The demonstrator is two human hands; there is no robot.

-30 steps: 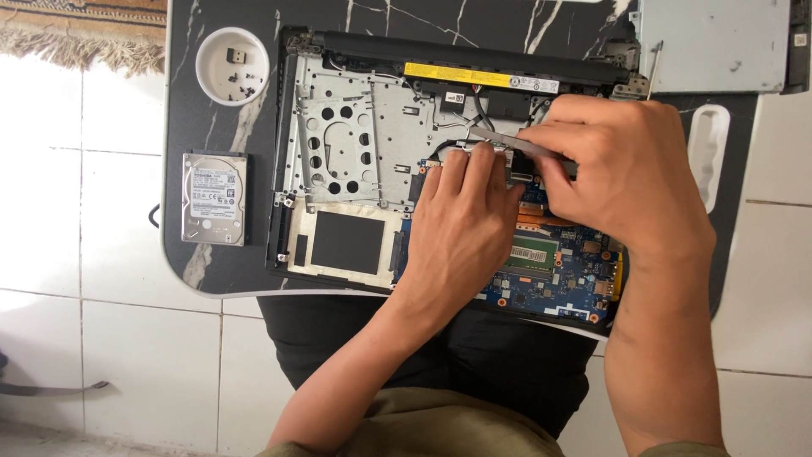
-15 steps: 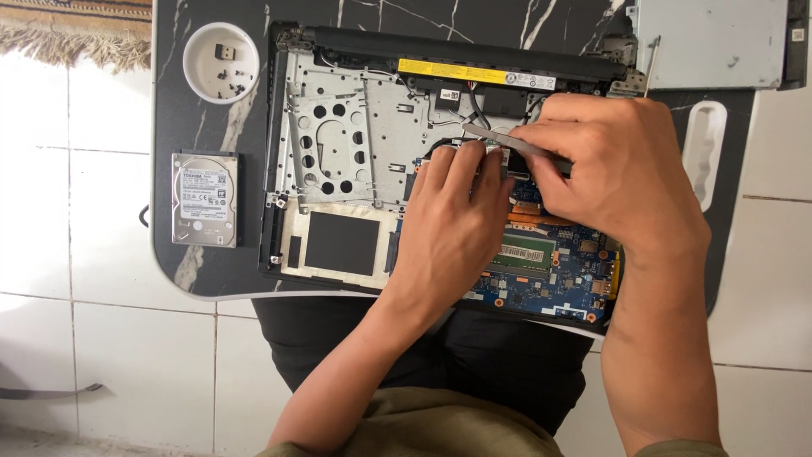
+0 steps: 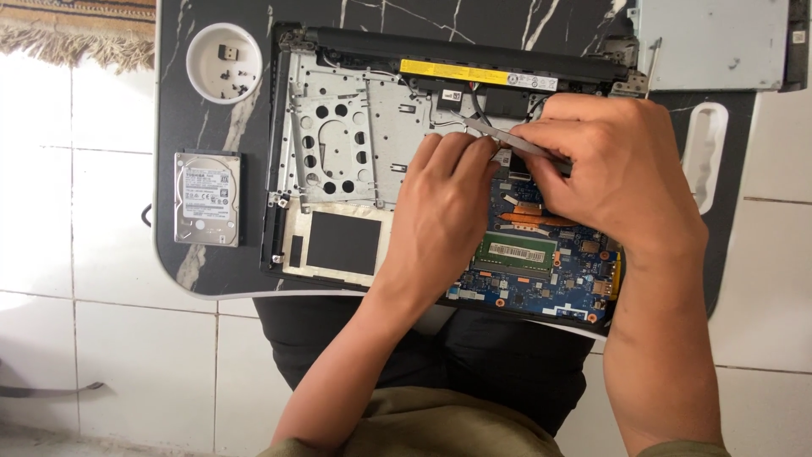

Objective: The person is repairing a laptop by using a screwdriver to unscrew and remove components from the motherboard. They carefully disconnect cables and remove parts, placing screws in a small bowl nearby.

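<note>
An opened laptop base (image 3: 338, 127) lies on a dark marbled lap table (image 3: 211, 271), its silver frame and blue circuit board (image 3: 541, 262) exposed. My right hand (image 3: 617, 178) grips metal tweezers (image 3: 499, 140), whose tips point left toward cables near the black battery bar (image 3: 474, 68) with a yellow label. My left hand (image 3: 444, 211) rests palm-down on the middle of the laptop, fingertips pressing beside the tweezers' tips. What lies under both hands is hidden.
A white round dish (image 3: 224, 63) with small screws sits at the table's far left. A silver hard drive (image 3: 207, 199) lies below it. A grey flat panel (image 3: 715, 42) lies at the far right, a white oblong piece (image 3: 702, 156) beside it. White floor tiles surround.
Both hands stay on the same spot of the laptop. The view has shifted slightly, so the table and laptop sit a little further left in frame.
</note>
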